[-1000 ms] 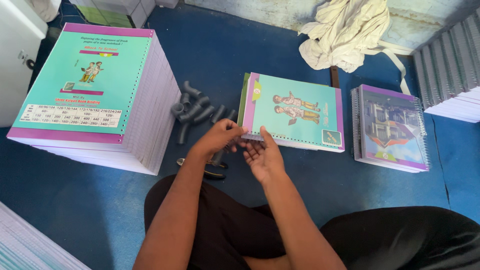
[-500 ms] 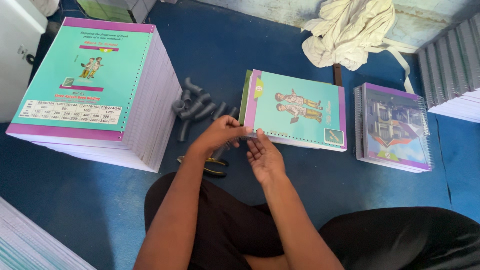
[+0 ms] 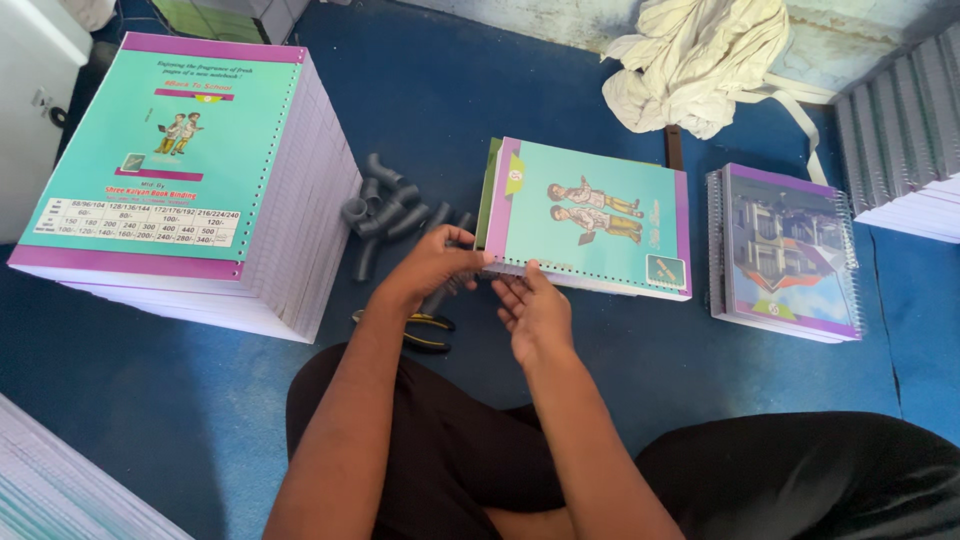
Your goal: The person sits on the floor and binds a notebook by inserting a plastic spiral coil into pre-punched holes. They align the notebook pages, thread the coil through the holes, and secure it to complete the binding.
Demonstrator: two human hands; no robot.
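the notebook lies flat on the blue floor, just beyond the knees, with its punched edge nearest the person. the left hand has curled fingers pinching the near left corner of that edge. the right hand sits just beside it, palm half up and fingers loosely bent, with the fingertips touching the punched edge; whether anything thin lies between those fingers cannot be told.

to the left of the notebook lies a heap of grey coils, and pliers lie under the left wrist. a tall stack of punched books stands at far left, and a bound pile lies to the right.

what could go wrong: the notebook is a loose set of sheets under a cover, so a pull at one corner may skew the pages and throw the holes out of line. the left forearm hangs close over the coils and pliers, so a sweep of the elbow could scatter them. a finger could also catch on the sharp punched edge.
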